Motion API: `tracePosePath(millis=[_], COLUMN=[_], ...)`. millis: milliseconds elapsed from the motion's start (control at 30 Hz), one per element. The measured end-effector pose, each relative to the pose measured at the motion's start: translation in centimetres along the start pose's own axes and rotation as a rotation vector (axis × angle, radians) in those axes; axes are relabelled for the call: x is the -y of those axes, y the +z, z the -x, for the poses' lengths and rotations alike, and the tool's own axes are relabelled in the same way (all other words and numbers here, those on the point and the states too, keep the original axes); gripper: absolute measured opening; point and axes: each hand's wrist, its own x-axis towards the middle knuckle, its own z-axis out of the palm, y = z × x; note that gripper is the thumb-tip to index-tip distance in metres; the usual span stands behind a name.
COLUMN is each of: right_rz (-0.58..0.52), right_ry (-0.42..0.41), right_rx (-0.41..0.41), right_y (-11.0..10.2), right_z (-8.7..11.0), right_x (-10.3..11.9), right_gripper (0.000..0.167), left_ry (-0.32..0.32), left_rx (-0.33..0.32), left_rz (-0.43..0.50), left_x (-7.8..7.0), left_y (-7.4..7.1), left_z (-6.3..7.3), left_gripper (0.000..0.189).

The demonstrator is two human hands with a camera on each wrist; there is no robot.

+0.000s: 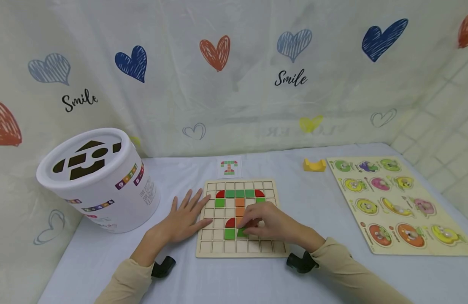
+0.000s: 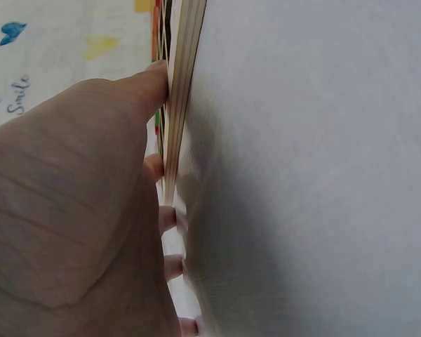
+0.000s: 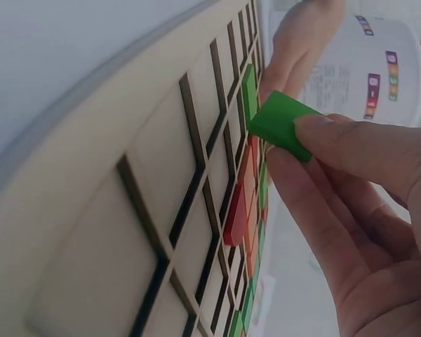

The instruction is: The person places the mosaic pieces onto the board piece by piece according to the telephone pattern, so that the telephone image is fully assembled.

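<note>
A wooden grid board lies on the white cloth, with several green squares, orange squares and red quarter-round pieces in its cells. Between thumb and fingertips, my right hand pinches a green square block just over the lower middle cells. The block is tilted, and a red quarter-round piece sits near it on the board. My left hand lies with fingers spread at the board's left side, thumb and fingertips on its edge. In the left wrist view the thumb touches the board's rim.
A small pattern card lies behind the board. At the left stands a big white bucket with shaped holes in its lid. A yellow arch block and a fruit puzzle board lie at the right. A patterned curtain hangs behind.
</note>
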Motion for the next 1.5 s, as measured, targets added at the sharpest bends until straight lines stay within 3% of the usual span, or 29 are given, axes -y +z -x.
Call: tracePosePath(millis=[467, 1000, 1333, 1500], right_rz=[0.089, 0.194, 0.29, 0.372], right_ry=[0.127, 0.139, 0.174, 0.153], right_rx=[0.072, 0.103, 0.094, 0.108], right_y=[0.7, 0.9, 1.5, 1.6], right_z=[-0.7, -1.2, -1.2, -1.3], right_x=[0.6, 1.6, 2.5, 3.0], right_gripper=[0.014, 0.013, 0.015, 0.017], left_ry=[0.008, -0.004, -0.008, 0.007], left_rx=[-0.01, -0.004, -0.004, -0.023], left_rz=[0.002, 0.006, 0.008, 0.021], left_x=[-0.1, -0.3, -0.4, -0.3], left_y=[0.1, -0.3, -0.2, -0.2], left_z=[-0.1, 0.3, 0.2, 0.2], left_gripper=[0.081, 0.08, 0.08, 0.08])
